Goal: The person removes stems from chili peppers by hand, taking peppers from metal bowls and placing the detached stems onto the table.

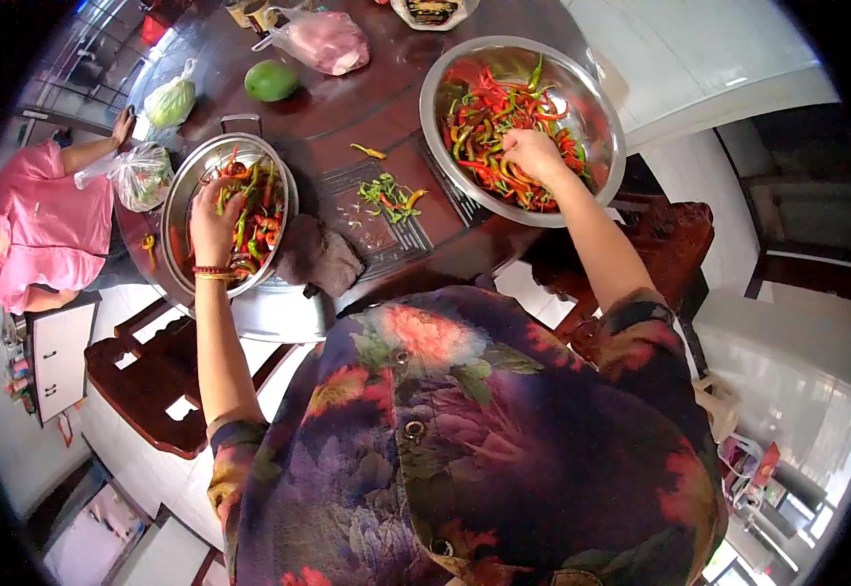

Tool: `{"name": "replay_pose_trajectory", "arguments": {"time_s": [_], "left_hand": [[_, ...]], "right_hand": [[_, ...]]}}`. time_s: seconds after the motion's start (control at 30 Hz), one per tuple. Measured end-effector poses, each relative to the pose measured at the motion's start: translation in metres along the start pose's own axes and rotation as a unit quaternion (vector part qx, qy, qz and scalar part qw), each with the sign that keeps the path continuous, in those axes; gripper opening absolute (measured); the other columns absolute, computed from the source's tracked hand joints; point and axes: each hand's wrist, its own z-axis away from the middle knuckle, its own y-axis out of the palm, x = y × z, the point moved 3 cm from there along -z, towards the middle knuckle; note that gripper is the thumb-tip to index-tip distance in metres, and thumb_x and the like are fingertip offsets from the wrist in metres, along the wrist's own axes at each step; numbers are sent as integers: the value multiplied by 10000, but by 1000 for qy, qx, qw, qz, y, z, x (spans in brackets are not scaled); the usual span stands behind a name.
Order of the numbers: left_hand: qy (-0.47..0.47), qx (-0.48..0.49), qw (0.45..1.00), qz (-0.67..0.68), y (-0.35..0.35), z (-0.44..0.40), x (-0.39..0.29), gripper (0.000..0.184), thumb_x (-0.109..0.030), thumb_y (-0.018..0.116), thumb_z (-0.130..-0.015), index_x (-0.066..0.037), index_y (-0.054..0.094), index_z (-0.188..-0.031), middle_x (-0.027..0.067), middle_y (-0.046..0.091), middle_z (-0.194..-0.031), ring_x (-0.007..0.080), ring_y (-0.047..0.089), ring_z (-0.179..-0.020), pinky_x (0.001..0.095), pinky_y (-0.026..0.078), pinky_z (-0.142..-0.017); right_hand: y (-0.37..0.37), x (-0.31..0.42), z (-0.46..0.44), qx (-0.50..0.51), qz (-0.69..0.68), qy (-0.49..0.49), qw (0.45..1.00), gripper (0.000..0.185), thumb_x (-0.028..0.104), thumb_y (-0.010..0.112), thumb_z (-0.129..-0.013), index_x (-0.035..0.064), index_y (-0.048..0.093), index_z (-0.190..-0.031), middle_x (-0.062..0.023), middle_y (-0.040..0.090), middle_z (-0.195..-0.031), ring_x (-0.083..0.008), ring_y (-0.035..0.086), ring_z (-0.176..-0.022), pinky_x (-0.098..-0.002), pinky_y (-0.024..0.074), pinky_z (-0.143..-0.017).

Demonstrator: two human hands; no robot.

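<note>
My left hand (213, 227), with a beaded bracelet at the wrist, reaches into a steel pot (177, 188) at the left. Its fingers curl down over red and green chili peppers (264, 220). Over at the right, my right hand (531, 154) is inside a wide steel bowl (596, 107) heaped with more red and green chilies (489, 127). Those fingers are closed low on the heap, and whatever lies between them is hidden. Between the two vessels, a small pile of green stems (386, 195) lies on the dark table, with a single chili (368, 151) behind it.
A dark cloth (320, 258) lies beside the pot. Farther back are a green mango-like fruit (271, 80), a pink plastic bag (323, 41) and bagged vegetables (170, 100). A person in pink (49, 210) is at the left. Wooden chairs (157, 391) stand by the table edge.
</note>
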Motion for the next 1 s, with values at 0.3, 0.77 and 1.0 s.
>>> {"name": "replay_pose_trajectory", "arguments": {"time_s": [0.3, 0.77, 1.0], "left_hand": [[1, 133, 944, 301, 58, 22, -91, 145, -110, 600, -808, -15, 640, -910, 54, 611, -863, 118, 570, -797, 229, 444, -707], [-60, 232, 728, 642, 56, 22, -220, 218, -117, 550, -861, 6, 566, -1040, 12, 600, -902, 65, 538, -838, 198, 433, -739], [-44, 179, 810, 556, 43, 29, -210, 199, -132, 523, -877, 12, 589, -998, -8, 595, -815, 48, 515, -714, 184, 421, -627]], "right_hand": [[-38, 23, 15, -107, -100, 6, 989, 125, 157, 601, -752, 51, 602, -818, -127, 618, -715, -205, 604, -662, -329, 464, -605], [-72, 171, 91, -116, -491, -115, 856, 59, 29, 582, -812, 2, 575, -864, -33, 606, -746, -50, 556, -644, -191, 465, -576], [-69, 202, 103, -168, -291, -245, 909, 155, 6, 594, -773, 16, 575, -927, -59, 592, -797, -155, 596, -751, -254, 478, -638]]}}
